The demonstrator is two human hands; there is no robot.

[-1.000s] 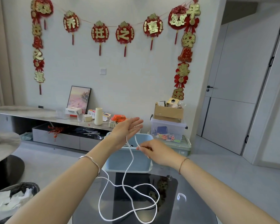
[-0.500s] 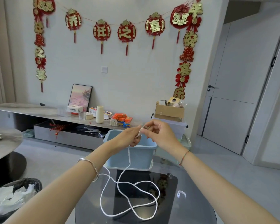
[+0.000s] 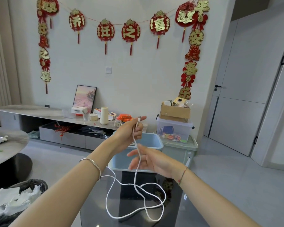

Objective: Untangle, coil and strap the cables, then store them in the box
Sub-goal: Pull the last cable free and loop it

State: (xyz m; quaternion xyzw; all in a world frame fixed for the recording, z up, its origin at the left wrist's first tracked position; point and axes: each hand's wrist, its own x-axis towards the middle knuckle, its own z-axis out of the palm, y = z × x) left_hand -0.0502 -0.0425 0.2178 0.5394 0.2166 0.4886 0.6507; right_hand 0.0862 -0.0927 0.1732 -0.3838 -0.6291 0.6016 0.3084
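A person stands at a dark glass table (image 3: 172, 213). The left hand (image 3: 129, 131), raised at centre, pinches one plug end of a white cable (image 3: 135, 179) between thumb and curled fingers. At 5 o'clock from it, the right hand (image 3: 149, 160) has loosely spread fingers, with the cable running across them; no firm grip shows. The rest of the cable hangs down and lies in crossed loops on the table at 6 o'clock. A blue box (image 3: 154, 140) sits just behind the hands. This looks like the untangling step, with coiling not yet begun. Next, the right hand likely needs to draw the crossings out.
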